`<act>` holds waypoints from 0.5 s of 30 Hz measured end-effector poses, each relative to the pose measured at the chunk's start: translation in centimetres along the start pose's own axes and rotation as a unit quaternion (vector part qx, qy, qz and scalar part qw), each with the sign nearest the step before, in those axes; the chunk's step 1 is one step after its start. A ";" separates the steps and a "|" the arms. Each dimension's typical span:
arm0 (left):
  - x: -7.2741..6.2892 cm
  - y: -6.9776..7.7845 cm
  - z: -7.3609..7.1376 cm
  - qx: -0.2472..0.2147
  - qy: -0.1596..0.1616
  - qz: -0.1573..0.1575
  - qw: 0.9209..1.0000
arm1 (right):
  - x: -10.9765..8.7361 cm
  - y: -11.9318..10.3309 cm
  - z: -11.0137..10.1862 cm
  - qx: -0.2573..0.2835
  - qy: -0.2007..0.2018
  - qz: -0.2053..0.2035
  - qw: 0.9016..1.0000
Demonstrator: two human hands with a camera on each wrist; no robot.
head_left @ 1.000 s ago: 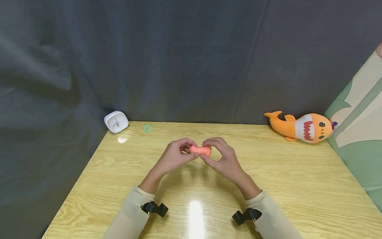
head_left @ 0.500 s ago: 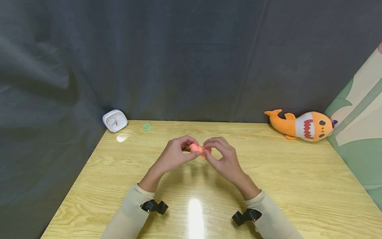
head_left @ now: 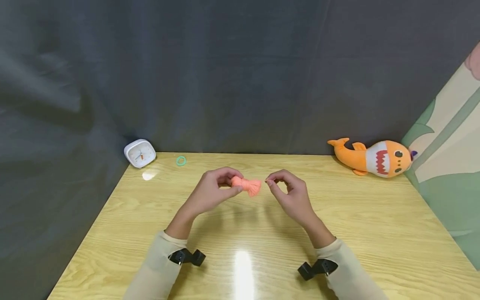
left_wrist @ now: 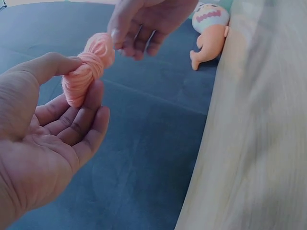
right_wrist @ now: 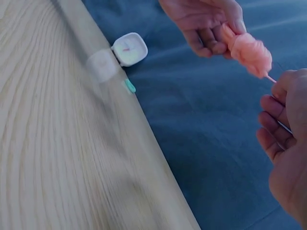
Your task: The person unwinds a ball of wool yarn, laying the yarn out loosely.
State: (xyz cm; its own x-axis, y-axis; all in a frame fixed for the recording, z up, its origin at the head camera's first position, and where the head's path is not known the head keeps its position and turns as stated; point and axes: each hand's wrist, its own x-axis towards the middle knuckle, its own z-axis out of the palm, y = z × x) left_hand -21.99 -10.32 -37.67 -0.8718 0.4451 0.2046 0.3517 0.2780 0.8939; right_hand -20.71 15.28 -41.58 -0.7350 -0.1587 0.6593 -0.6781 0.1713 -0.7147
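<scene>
A small skein of coral-pink yarn (head_left: pixel 247 186), wound round its middle, is held above the table. My left hand (head_left: pixel 215 189) pinches its left end between thumb and fingers; in the left wrist view the skein (left_wrist: pixel 86 72) tilts up, and the other fingers of the left hand (left_wrist: pixel 53 129) curl loosely beneath. To the right, my right hand (head_left: pixel 290 196) is a short way off the skein. In the right wrist view a thin yarn strand (right_wrist: pixel 271 78) runs from the skein to the pinched thumb and forefinger of the right hand (right_wrist: pixel 288 124).
On the wooden table (head_left: pixel 356 216), a white alarm clock (head_left: pixel 140 153) stands at the back left beside a green ring (head_left: pixel 181 161). An orange plush shark (head_left: pixel 371 158) lies at the back right. A dark curtain (head_left: pixel 240 75) hangs along the far edge.
My right hand has come off the skein and moved right, drawing out a strand of yarn. The left hand keeps hold of the skein, shifted slightly left in view.
</scene>
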 end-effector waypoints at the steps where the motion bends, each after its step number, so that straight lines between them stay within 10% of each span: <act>1: -0.1 0.0 -0.3 -0.001 0.005 -0.001 1.000 | 0.0 0.0 -0.1 -0.004 -0.004 0.000 1.000; 15: 0.1 -0.2 -1.3 0.020 0.041 -0.010 0.999 | -1.0 -0.5 -2.1 -0.015 -0.038 -0.005 0.999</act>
State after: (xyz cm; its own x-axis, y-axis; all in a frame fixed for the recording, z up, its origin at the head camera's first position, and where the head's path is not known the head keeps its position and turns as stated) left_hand -22.58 -11.48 -37.35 -0.9032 0.3677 0.2215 0.3464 0.3195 0.8820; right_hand -19.65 17.38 -41.36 -0.7264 -0.2331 0.6466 -0.6864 0.1974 -0.6999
